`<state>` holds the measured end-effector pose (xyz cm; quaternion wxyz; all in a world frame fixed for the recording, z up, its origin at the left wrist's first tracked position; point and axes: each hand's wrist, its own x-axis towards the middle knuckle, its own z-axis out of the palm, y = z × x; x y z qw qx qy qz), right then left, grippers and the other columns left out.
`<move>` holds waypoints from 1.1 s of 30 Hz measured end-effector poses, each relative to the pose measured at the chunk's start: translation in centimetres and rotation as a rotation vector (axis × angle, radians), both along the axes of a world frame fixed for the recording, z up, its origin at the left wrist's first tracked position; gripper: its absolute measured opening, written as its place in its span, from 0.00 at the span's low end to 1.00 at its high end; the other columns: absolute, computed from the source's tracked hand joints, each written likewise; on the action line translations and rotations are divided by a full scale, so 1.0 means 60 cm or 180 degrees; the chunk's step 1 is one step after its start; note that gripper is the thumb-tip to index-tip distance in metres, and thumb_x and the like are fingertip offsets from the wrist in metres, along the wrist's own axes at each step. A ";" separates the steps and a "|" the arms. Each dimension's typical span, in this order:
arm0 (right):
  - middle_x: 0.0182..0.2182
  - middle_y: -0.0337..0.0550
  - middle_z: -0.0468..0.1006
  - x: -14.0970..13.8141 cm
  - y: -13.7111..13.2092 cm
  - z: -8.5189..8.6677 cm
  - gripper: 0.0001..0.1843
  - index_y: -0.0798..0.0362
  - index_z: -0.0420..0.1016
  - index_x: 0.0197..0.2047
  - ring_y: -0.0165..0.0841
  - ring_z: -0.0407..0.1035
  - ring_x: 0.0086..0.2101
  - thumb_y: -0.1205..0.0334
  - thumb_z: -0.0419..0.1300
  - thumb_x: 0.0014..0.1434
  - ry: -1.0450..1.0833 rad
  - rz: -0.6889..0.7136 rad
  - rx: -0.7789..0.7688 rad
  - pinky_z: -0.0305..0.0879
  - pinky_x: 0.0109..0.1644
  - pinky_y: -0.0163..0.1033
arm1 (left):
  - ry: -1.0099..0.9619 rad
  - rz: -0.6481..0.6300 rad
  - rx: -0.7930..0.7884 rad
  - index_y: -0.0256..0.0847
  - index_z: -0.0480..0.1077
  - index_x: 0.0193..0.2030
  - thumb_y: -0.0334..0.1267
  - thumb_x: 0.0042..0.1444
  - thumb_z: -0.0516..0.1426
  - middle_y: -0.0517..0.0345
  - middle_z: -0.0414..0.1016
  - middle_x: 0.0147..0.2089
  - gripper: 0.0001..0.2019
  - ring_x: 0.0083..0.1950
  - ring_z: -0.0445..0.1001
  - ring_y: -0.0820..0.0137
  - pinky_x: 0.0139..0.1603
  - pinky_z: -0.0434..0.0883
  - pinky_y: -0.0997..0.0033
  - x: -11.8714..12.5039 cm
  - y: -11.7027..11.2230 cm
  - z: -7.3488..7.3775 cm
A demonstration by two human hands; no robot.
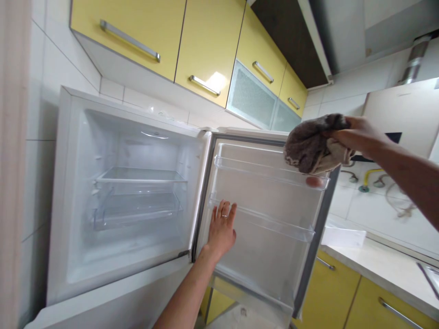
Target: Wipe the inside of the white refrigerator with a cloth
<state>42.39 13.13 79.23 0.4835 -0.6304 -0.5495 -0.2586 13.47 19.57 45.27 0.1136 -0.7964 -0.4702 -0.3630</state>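
My right hand [358,135] grips a bunched brown and beige cloth [308,141] at the top outer corner of the open fridge door [264,260]. The cloth hangs in front of the upper clear door shelf [254,168]. Lower down, my left hand [222,230], with a ring on one finger, is in front of the inner door near the hinge side. Its fingers are stretched out at the middle door shelf [274,223]; whether they touch it I cannot tell. Left of the door, the fridge compartment [154,151] stands open, with a glass shelf [147,174] and a clear drawer [140,212] inside.
Yellow wall cabinets [209,41] with metal handles hang above the fridge. On the right are a white worktop [394,260], yellow base cabinets [338,288], a white wall unit [401,109] and a yellow pipe [368,176]. A tiled wall [36,183] borders the fridge on the left.
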 end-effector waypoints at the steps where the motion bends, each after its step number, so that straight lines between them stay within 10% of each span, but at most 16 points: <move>1: 0.40 0.58 0.83 0.009 -0.002 -0.001 0.24 0.65 0.80 0.54 0.22 0.61 0.23 0.56 0.67 0.61 0.0260 0.0172 0.0380 0.60 0.32 0.40 | -0.0004 -0.0008 0.0042 0.36 0.49 0.77 0.27 0.56 0.59 0.38 0.53 0.78 0.42 0.81 0.44 0.49 0.79 0.49 0.41 0.000 0.002 -0.002; 5: 0.50 0.63 0.81 0.013 -0.010 -0.001 0.26 0.67 0.78 0.57 0.22 0.67 0.28 0.57 0.67 0.60 0.0781 0.0972 0.1508 0.60 0.34 0.41 | -0.0045 -0.0051 0.0205 0.37 0.48 0.77 0.26 0.54 0.58 0.37 0.54 0.78 0.43 0.81 0.45 0.49 0.79 0.51 0.39 0.000 0.011 -0.011; 8: 0.52 0.63 0.81 -0.008 -0.021 -0.006 0.23 0.67 0.79 0.56 0.25 0.71 0.33 0.62 0.66 0.61 0.0711 0.1300 0.1483 0.61 0.36 0.40 | -0.0101 -0.0050 0.0278 0.38 0.49 0.76 0.26 0.54 0.57 0.38 0.54 0.77 0.43 0.81 0.45 0.49 0.79 0.52 0.39 0.003 0.016 -0.016; 16: 0.40 0.58 0.82 -0.095 0.008 -0.042 0.16 0.66 0.80 0.49 0.30 0.65 0.34 0.65 0.65 0.60 -0.0534 0.0027 0.0495 0.58 0.40 0.41 | -0.0099 -0.0103 0.0052 0.35 0.49 0.77 0.26 0.55 0.58 0.37 0.53 0.78 0.43 0.81 0.43 0.49 0.80 0.48 0.39 0.007 0.007 -0.005; 23: 0.34 0.44 0.82 -0.181 0.096 -0.059 0.11 0.55 0.80 0.43 0.31 0.71 0.28 0.57 0.66 0.61 0.0286 0.1470 -0.1949 0.67 0.33 0.35 | -0.0098 -0.0077 -0.0055 0.33 0.49 0.77 0.27 0.54 0.57 0.36 0.52 0.78 0.43 0.81 0.41 0.48 0.80 0.46 0.38 0.009 -0.001 0.003; 29: 0.26 0.46 0.81 -0.263 0.158 -0.055 0.15 0.55 0.79 0.33 0.32 0.70 0.22 0.52 0.64 0.62 0.0998 0.2229 -0.2835 0.72 0.28 0.36 | -0.0218 -0.0037 0.0141 0.34 0.50 0.76 0.26 0.51 0.56 0.36 0.54 0.77 0.43 0.81 0.44 0.47 0.79 0.47 0.36 0.018 0.015 -0.016; 33: 0.24 0.47 0.80 -0.330 0.190 -0.065 0.14 0.57 0.76 0.28 0.32 0.69 0.23 0.58 0.63 0.62 0.1068 0.2509 -0.2571 0.72 0.31 0.36 | -0.0236 -0.0021 0.0345 0.34 0.50 0.75 0.25 0.50 0.57 0.35 0.56 0.76 0.43 0.81 0.44 0.47 0.79 0.48 0.35 0.016 0.021 -0.026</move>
